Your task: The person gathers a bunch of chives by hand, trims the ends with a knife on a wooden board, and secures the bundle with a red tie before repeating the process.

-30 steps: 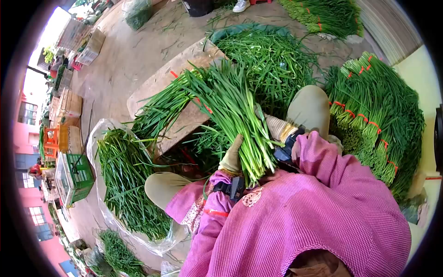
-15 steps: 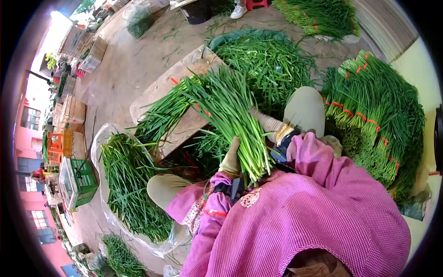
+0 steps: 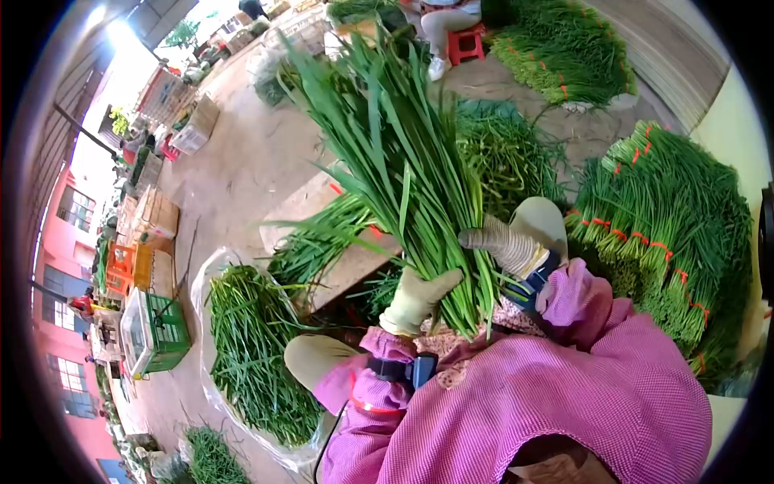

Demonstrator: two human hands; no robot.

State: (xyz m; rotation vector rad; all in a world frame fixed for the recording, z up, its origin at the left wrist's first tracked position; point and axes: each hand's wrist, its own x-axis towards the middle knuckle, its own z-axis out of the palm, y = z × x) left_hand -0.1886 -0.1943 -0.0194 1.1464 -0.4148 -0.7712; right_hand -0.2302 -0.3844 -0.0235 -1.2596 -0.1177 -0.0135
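My left hand [image 3: 419, 300], in a pale glove, is closed around the lower stems of a loose bunch of Chinese chives [image 3: 403, 173]. The bunch stands tilted, its leaves fanning up and away from me. My right hand [image 3: 509, 244], also gloved, lies against the right side of the stems, fingers curled inward; its grip is partly hidden. Below the bunch, more chives [image 3: 318, 242] rest across a wooden board [image 3: 355, 266], with red ties beside them. The stem ends hang over my lap.
An open plastic bag of loose chives [image 3: 262, 355] stands at my left. Another loose pile [image 3: 508, 153] lies beyond my right knee. Red-tied bundles [image 3: 669, 234] are stacked at my right, others [image 3: 560, 48] farther back. A person sits on a red stool [image 3: 466, 44]. A green crate [image 3: 165, 335] stands far left.
The bunch has been raised and now stands more upright, nearer the camera. Both hands remain at its stems. My view has tilted up, bringing the seated person further into sight.
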